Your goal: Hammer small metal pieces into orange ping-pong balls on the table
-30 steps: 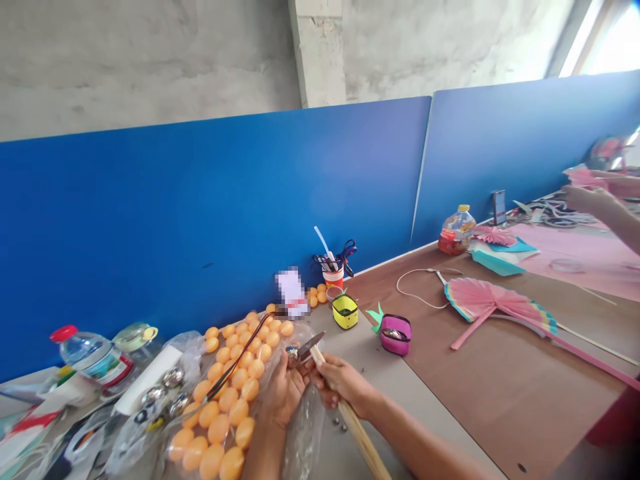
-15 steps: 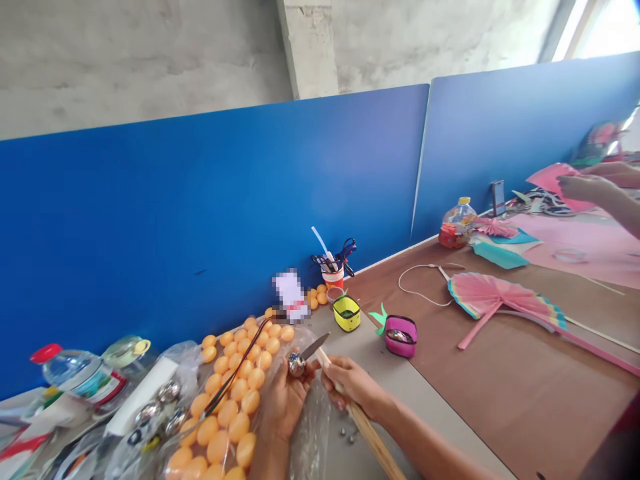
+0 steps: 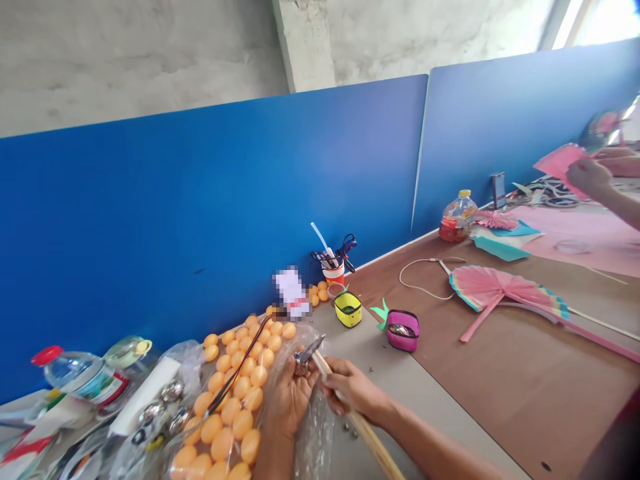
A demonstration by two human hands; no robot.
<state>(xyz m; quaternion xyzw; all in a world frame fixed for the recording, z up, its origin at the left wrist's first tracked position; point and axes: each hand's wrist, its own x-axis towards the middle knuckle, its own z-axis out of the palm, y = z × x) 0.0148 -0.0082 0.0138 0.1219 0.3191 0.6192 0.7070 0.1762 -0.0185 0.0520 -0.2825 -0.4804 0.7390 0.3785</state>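
A shiny silver ball (image 3: 301, 366) rests in the fingers of my left hand (image 3: 289, 400), palm up beside the bag of orange balls. My right hand (image 3: 354, 387) is closed round the wooden handle of a hammer (image 3: 370, 437). Its pointed metal head lies across the top of the silver ball and partly hides it. A purple box (image 3: 403, 339) with green leaves and something shiny inside stands farther right. Behind it sits a yellow box (image 3: 349, 319), open at the top. Small metal bits (image 3: 351, 430) lie below my right wrist.
Many orange balls (image 3: 231, 407) fill a clear bag at left, a dark cord across them. Bottles (image 3: 83, 375) and silver balls (image 3: 173, 390) stand further left. A cup of tools (image 3: 333, 273) is by the blue partition. At right are a pink fan (image 3: 500, 290) and another person's hands (image 3: 590, 175).
The hammer head has tipped down and left over the silver ball, covering more of it. At right, the other person's hands have shifted slightly with the pink sheet.
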